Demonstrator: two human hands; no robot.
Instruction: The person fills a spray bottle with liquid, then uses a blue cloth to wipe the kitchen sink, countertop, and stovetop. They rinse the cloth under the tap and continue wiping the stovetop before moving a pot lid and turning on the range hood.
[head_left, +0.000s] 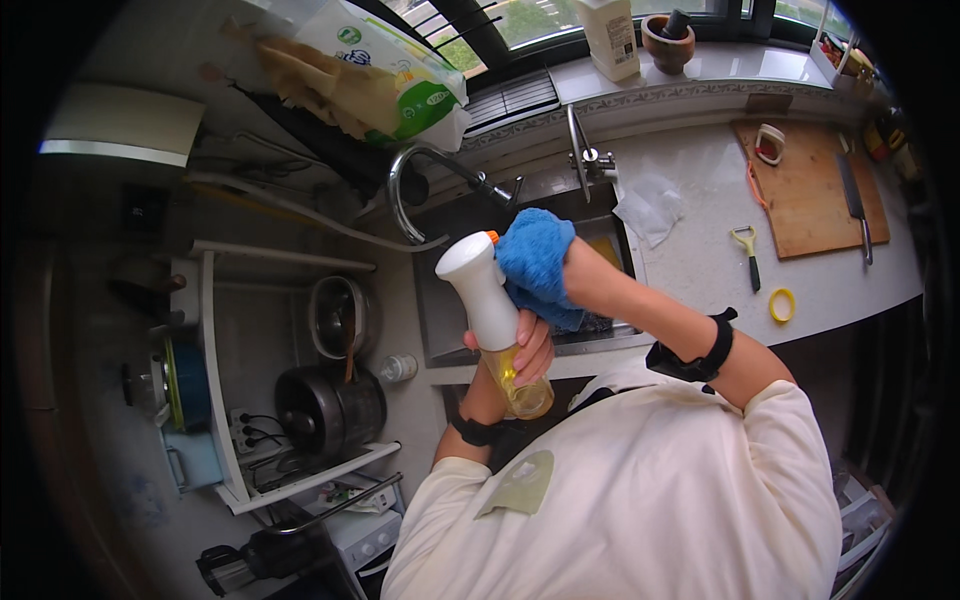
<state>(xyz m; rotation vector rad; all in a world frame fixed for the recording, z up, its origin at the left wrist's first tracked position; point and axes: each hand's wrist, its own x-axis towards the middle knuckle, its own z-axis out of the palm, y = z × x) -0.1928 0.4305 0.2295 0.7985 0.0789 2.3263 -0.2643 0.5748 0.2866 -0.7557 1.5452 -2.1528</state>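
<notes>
My left hand (534, 349) grips a clear spray bottle (499, 360) around its upper body, just below the white spray head (480, 292). Some yellow liquid shows inside, and the bottle leans over the sink's front edge. A blue terry cloth (536, 259) covers my right hand, with only the wrist (579, 266) bare, so the fingers are hidden. That cloth is bunched against the head beside its orange nozzle (493, 237). Behind both hands lies the stainless steel sink (450, 322), partly hidden by them.
A curved faucet (401, 187) and a slimmer tap (579, 150) rise behind the sink. Rightward lie a crumpled plastic sheet (651, 208), a peeler (748, 255), a yellow ring (781, 305) and a cutting board (810, 202) with a knife (853, 191). Leftward, a shelf holds a black pot (326, 412).
</notes>
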